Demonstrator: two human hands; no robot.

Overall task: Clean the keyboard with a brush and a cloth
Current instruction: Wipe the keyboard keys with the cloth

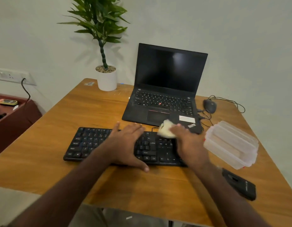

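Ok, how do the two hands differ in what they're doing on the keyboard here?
The left hand lies flat with spread fingers on the middle of the keyboard, holding nothing; the right hand grips a pale cloth. The left hand rests over the letter keys; the right hand is at the keyboard's right end, with the cloth at the far edge. The left hand looks sharp, the right hand and cloth blurred. Both are on the keyboard.

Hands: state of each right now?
Left hand: open, fingers flat on the keyboard.
Right hand: holding the cloth on the keyboard's far right end.
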